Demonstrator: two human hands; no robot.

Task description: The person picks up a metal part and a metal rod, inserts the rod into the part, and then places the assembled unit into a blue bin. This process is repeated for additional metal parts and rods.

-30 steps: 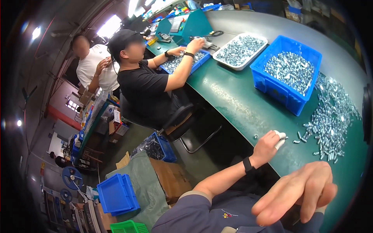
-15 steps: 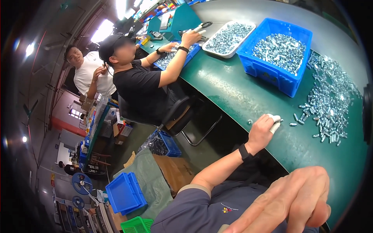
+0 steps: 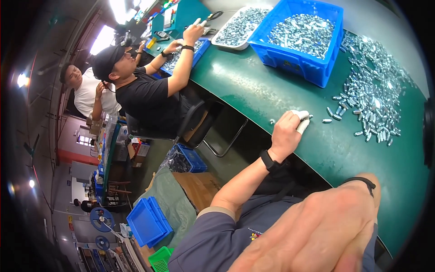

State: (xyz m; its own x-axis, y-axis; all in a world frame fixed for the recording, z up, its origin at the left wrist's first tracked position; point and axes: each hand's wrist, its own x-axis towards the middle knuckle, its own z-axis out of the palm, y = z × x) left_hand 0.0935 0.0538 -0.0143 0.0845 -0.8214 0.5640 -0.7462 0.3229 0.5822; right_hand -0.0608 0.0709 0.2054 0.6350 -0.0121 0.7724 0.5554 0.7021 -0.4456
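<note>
My left hand rests low over the green table, near its edge. White finger covers are on its thumb and fingertip, which are pinched together. A small shiny metal part shows at their tips. Just to the right lie a few loose metal cylinders, beside a wide spread heap of metal cylinders. Very close to the camera, the back of my right hand fills the lower part, a black band round its wrist. Its fingers run out of the picture, so any held thing is hidden.
A blue bin full of metal parts stands beyond my left hand, beside a white tray of parts. Farther left, a co-worker in black handles parts over a blue tray. A person in white is behind.
The view has shifted, so the table and bins sit higher and more to the left. My right hand shows larger, its wrist band now visible. My left hand keeps its pinch.
</note>
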